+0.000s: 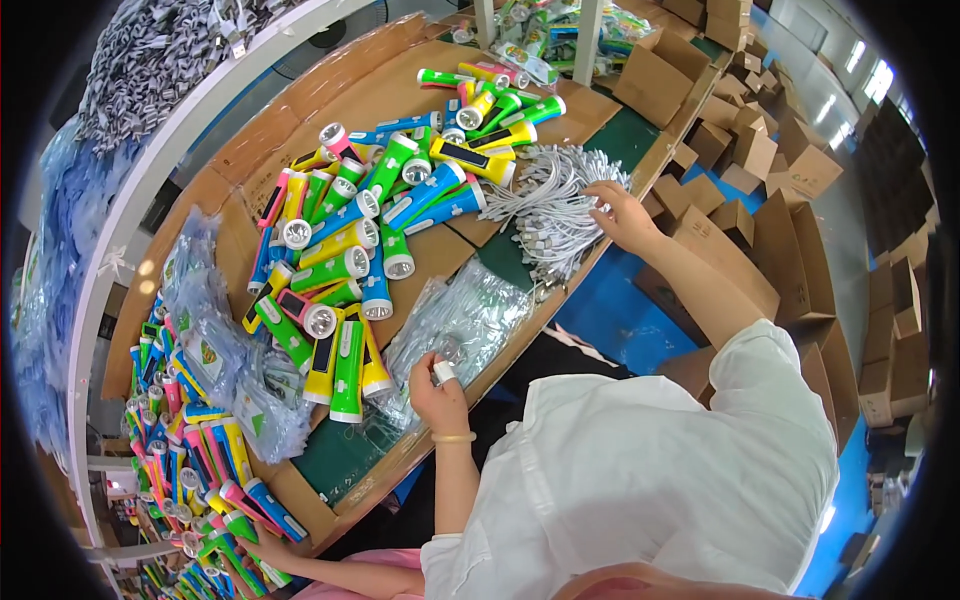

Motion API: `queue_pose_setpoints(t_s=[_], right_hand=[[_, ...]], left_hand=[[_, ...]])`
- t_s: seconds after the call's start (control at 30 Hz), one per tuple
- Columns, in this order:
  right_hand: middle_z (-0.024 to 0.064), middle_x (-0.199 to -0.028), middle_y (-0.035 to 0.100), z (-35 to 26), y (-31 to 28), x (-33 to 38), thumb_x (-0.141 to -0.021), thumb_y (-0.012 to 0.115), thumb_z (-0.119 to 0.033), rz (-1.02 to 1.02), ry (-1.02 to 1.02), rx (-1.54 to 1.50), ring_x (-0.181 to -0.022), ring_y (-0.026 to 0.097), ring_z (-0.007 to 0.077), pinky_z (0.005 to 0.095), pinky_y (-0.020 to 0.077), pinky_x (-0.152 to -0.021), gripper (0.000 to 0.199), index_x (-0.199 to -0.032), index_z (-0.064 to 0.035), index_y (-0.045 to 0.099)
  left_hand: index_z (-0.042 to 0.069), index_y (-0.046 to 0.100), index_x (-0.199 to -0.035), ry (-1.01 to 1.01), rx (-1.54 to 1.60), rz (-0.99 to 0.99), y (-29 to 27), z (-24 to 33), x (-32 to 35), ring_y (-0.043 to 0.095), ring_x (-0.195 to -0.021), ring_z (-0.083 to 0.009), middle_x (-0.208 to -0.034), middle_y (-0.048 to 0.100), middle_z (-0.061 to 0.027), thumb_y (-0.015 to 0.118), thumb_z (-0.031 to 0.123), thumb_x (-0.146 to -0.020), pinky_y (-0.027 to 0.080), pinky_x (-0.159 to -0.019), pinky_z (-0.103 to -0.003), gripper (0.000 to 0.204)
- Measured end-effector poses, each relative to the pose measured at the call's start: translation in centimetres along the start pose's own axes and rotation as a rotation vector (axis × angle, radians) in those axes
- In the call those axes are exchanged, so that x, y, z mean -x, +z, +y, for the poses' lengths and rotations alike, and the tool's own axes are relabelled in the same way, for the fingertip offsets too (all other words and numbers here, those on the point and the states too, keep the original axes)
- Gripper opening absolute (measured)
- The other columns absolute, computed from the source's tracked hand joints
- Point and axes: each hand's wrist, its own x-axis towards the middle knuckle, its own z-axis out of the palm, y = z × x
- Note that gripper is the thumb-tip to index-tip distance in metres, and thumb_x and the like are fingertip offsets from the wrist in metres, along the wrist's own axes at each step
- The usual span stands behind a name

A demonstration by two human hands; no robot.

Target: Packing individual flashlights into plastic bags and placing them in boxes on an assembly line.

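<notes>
My right hand [627, 218] reaches to the far right of the bench, its fingers curled onto the edge of a pile of white cables [552, 205]. Closer in, my left hand [437, 395] is closed at the near edge of a stack of clear plastic bags [478, 312]. A small white piece [443, 372] shows at its thumb; whether it is held or wrapped round the thumb I cannot make out. Beyond the bags lies a heap of plastic flashlights [345, 235] in green, yellow, blue and pink, with clear lens ends.
Bagged goods [205, 310] lie left of the flashlights. A co-worker's hand [265, 550] touches more flashlights [215, 450] at lower left. A white post [588, 45] and an open carton [660, 75] stand at the far end. Cardboard boxes [735, 255] crowd the floor at right.
</notes>
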Motion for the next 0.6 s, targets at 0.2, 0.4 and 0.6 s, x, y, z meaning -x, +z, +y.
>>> queue_pose_setpoints(t_s=[0.2, 0.4, 0.6], right_hand=[[0.0024, -0.086, 0.062, 7.0, 2.6, 8.1, -0.096, 0.06, -0.007, 0.223, 0.33, -0.256, -0.077, 0.06, 0.0113, 0.025, 0.0491, -0.067, 0.012, -0.107, -0.0029, 0.06], [0.0144, -0.07, 0.067, 21.5, 12.8, 32.5, -0.088, 0.063, -0.028, -1.199, 0.686, 0.23, -0.07, 0.067, 0.028, 0.0449, 0.0527, -0.066, 0.025, -0.076, -0.0072, 0.069], [0.0073, -0.109, 0.071, 32.2, 27.6, 54.0, -0.098, 0.05, -0.019, -1.822, 0.662, 0.258, -0.096, 0.068, 0.0219, 0.0415, 0.054, -0.079, 0.032, -0.127, -0.013, 0.064]], left_hand=[[-0.002, 0.068, -0.099, 0.133, -0.006, 0.04, -0.3, 0.8, 0.6, 0.065, -0.082, -0.0337, -0.092, 0.068, -0.017, 0.064, 0.01, -0.094, 0.052, -0.075, -0.039, 0.014], [-0.002, 0.068, -0.1, 0.138, -0.147, 0.006, -0.4, 1.4, 0.9, 0.063, -0.083, -0.0345, -0.09, 0.066, -0.0168, 0.062, 0.009, -0.095, 0.05, -0.076, -0.04, 0.013], [-0.001, 0.067, -0.098, 0.152, -0.228, -0.212, 0.8, 1.4, -0.4, 0.062, -0.08, -0.0325, -0.089, 0.065, -0.0164, 0.06, 0.008, -0.096, 0.049, -0.074, -0.039, 0.012]])
